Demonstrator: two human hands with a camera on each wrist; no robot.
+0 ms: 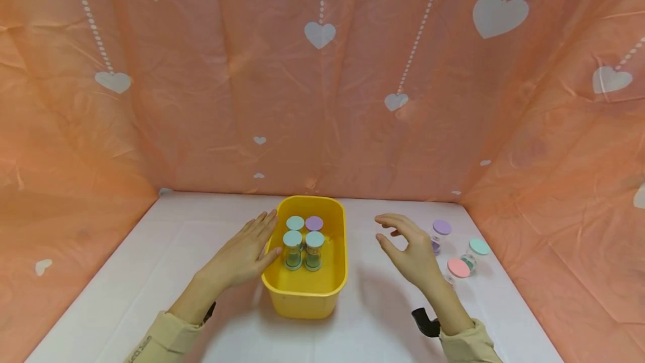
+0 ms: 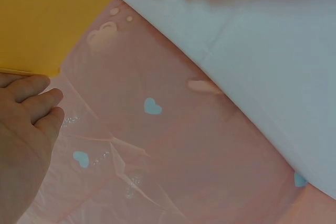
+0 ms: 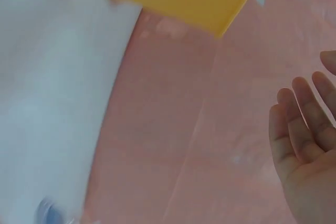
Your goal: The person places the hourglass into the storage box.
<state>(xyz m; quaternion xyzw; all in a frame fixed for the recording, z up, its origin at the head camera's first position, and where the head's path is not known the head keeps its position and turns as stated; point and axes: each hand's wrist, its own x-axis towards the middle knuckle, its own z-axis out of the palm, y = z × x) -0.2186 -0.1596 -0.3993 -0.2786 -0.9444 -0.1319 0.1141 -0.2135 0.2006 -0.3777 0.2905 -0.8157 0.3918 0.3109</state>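
Observation:
My left hand point(image 1: 242, 254) lies against the left side of a yellow bin point(image 1: 304, 306), fingers straight along its rim and thumb over the edge. In the left wrist view, the fingertips point(image 2: 43, 100) are right at the bin's rim. Inside the bin stand several small sand timers; a front one point(image 1: 313, 251) has a light-blue cap, and a rear one has a purple cap point(image 1: 314, 223). To the right of the bin, my right hand point(image 1: 410, 248) hovers with fingers loosely bent and apart, holding nothing. The right wrist view shows its palm point(image 3: 310, 177) bare.
Right of my right hand, three more sand timers stand on the white table point(image 1: 373, 329): one purple-capped point(image 1: 442, 227), one mint-capped point(image 1: 478, 247), one pink-capped point(image 1: 458, 268). Orange-pink sheeting point(image 1: 282, 99) with white hearts rises behind and on both sides.

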